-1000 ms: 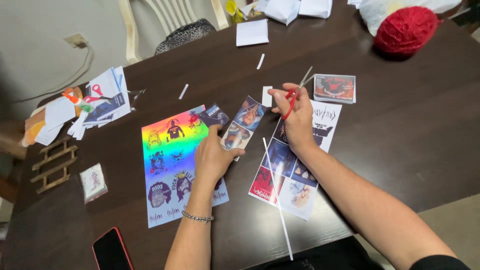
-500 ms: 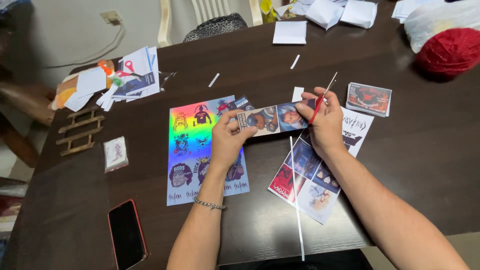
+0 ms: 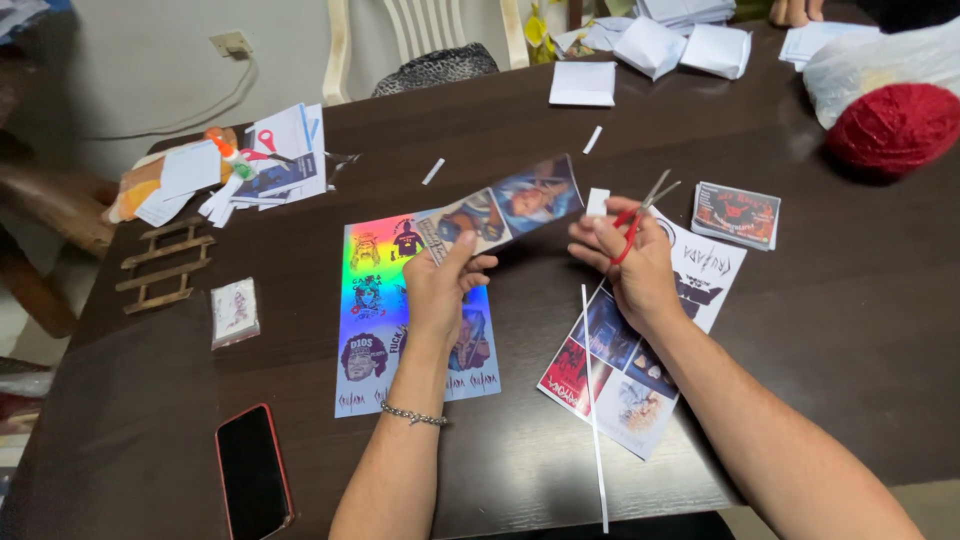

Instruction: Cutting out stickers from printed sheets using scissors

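My left hand (image 3: 442,282) pinches the near end of a printed picture strip (image 3: 505,208), lifted above the dark table and slanting up to the right. My right hand (image 3: 628,262) grips red-handled scissors (image 3: 637,213), blades pointing up and right, just right of the strip's far end. Under my left hand lies a rainbow holographic sticker sheet (image 3: 372,300). Beneath my right hand lies a sheet of picture prints (image 3: 622,370) with a long white paper offcut (image 3: 594,410) across it.
A black phone in a red case (image 3: 252,470) lies at the near left. A small card stack (image 3: 735,213) and red yarn ball (image 3: 890,125) sit right. Folded white papers (image 3: 650,45), small paper scraps (image 3: 433,171), a wooden piece (image 3: 160,265) and a paper pile (image 3: 240,170) are farther off.
The strip has been turned and lifted to slant up-right in my left hand. My right hand with the scissors has drawn away from its far end.
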